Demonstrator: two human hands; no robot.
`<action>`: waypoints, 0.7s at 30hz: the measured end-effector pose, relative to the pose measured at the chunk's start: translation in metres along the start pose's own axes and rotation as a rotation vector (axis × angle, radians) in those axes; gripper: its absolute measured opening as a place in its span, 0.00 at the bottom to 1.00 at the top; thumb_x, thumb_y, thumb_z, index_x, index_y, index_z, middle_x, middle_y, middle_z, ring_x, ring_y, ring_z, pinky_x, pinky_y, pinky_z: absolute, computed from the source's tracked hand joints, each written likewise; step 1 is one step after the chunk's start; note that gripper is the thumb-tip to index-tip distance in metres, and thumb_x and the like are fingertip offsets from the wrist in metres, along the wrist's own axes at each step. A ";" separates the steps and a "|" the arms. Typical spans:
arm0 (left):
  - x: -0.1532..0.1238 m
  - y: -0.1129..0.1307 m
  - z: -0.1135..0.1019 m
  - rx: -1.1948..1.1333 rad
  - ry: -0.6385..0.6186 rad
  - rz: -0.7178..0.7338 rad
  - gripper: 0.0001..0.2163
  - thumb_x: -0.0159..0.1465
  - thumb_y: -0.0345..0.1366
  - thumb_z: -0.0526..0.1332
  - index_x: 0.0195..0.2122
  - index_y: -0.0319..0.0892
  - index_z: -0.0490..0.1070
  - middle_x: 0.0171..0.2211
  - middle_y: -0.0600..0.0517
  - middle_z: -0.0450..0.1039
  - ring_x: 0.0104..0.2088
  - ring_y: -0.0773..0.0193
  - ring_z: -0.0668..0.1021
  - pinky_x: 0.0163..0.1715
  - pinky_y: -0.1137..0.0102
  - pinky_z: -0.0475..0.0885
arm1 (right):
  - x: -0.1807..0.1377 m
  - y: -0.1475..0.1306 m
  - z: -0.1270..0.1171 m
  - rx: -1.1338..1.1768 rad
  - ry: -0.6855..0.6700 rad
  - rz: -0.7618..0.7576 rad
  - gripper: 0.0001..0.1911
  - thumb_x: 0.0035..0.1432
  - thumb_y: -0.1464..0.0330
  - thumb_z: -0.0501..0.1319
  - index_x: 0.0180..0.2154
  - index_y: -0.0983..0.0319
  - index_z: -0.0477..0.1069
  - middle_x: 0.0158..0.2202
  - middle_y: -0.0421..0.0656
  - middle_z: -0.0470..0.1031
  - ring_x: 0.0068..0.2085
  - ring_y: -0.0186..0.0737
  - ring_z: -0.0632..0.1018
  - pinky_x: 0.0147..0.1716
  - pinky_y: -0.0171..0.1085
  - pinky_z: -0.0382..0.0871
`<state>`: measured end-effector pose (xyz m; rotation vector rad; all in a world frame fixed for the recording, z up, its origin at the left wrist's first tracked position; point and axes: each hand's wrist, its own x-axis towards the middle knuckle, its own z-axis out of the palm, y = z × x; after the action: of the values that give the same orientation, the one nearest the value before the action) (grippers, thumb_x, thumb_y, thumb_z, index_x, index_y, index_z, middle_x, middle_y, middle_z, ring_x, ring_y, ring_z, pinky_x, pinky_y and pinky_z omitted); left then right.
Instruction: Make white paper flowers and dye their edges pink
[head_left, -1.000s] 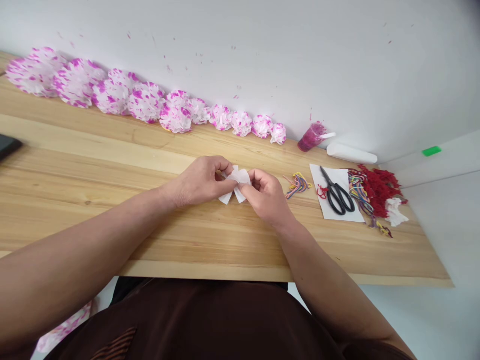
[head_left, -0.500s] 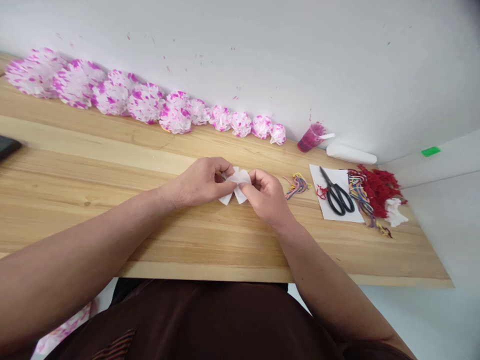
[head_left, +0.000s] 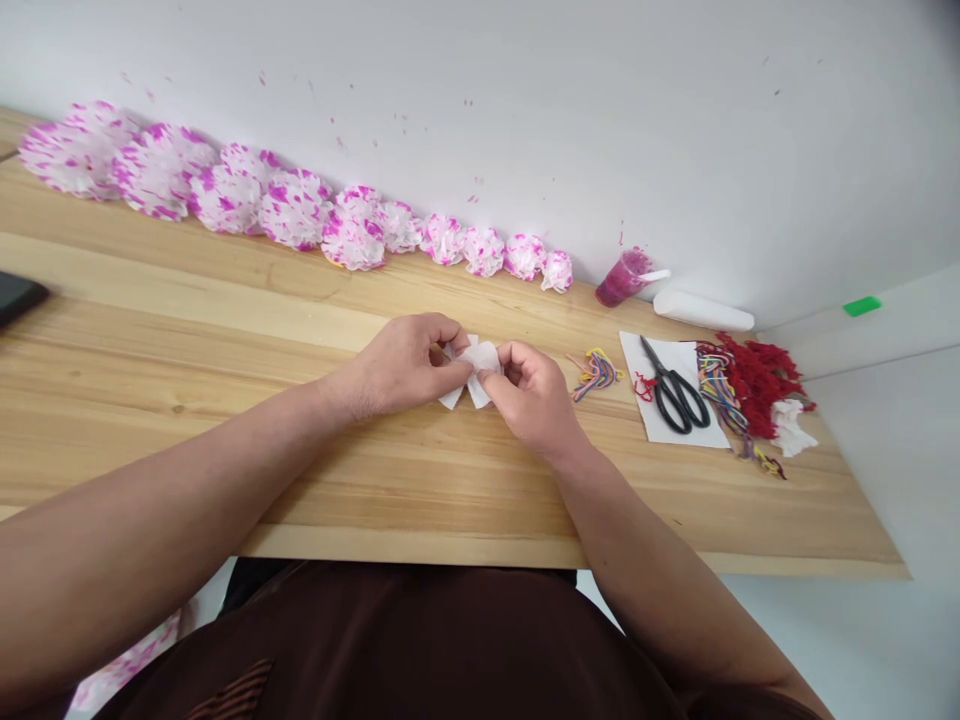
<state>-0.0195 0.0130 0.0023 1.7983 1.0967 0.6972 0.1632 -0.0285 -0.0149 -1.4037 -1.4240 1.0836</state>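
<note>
A small white tissue paper flower [head_left: 482,386] is pinched between my two hands over the middle of the table. My left hand [head_left: 416,365] grips its left side, thumb and fingers closed on the folds. From the right, my right hand [head_left: 531,395] pinches its other edge, with the thumb near the gathered centre. Paper flaps stick out above and below the fingertips. Whatever binds the centre is hidden by my fingers. Cut pieces of coloured yarn [head_left: 598,374] lie just right of my right hand.
Several white-and-purple paper pompoms [head_left: 296,207] line the wall. Behind the yarn stand a cup of purple liquid [head_left: 621,280] and a white roll [head_left: 703,309]. Black-handled scissors [head_left: 675,395] rest on white paper [head_left: 637,425], beside red yarn [head_left: 757,380]. A dark object [head_left: 19,298] lies far left.
The view has shifted very slightly. Both hands keep their hold on the paper flower, with only tiny finger movement.
</note>
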 end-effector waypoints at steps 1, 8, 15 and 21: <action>0.000 0.000 0.000 -0.001 0.001 -0.002 0.07 0.58 0.39 0.65 0.33 0.41 0.76 0.30 0.52 0.79 0.28 0.62 0.79 0.27 0.71 0.70 | 0.000 0.000 0.000 -0.002 0.006 0.006 0.07 0.51 0.65 0.64 0.26 0.58 0.67 0.23 0.36 0.68 0.27 0.34 0.68 0.27 0.36 0.63; 0.000 -0.001 0.001 -0.051 -0.038 0.003 0.07 0.58 0.40 0.66 0.33 0.42 0.76 0.28 0.54 0.78 0.26 0.64 0.78 0.25 0.72 0.69 | 0.000 -0.001 0.001 0.072 -0.001 0.038 0.07 0.51 0.63 0.66 0.30 0.59 0.71 0.25 0.36 0.71 0.27 0.34 0.70 0.28 0.36 0.64; 0.000 -0.002 0.001 -0.048 -0.027 -0.014 0.06 0.58 0.39 0.66 0.33 0.42 0.75 0.29 0.54 0.79 0.27 0.63 0.79 0.26 0.72 0.70 | 0.002 -0.002 0.002 0.144 0.014 0.094 0.08 0.49 0.63 0.66 0.29 0.59 0.69 0.24 0.36 0.72 0.26 0.34 0.72 0.26 0.35 0.65; 0.000 0.000 0.001 -0.052 -0.019 -0.009 0.08 0.59 0.41 0.66 0.31 0.42 0.75 0.29 0.54 0.77 0.26 0.65 0.78 0.25 0.72 0.67 | 0.000 0.000 0.002 0.087 -0.003 0.047 0.07 0.50 0.65 0.66 0.30 0.58 0.70 0.24 0.35 0.71 0.27 0.34 0.71 0.27 0.35 0.65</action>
<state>-0.0189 0.0127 0.0018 1.7510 1.0644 0.6961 0.1615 -0.0288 -0.0150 -1.3802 -1.3358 1.1641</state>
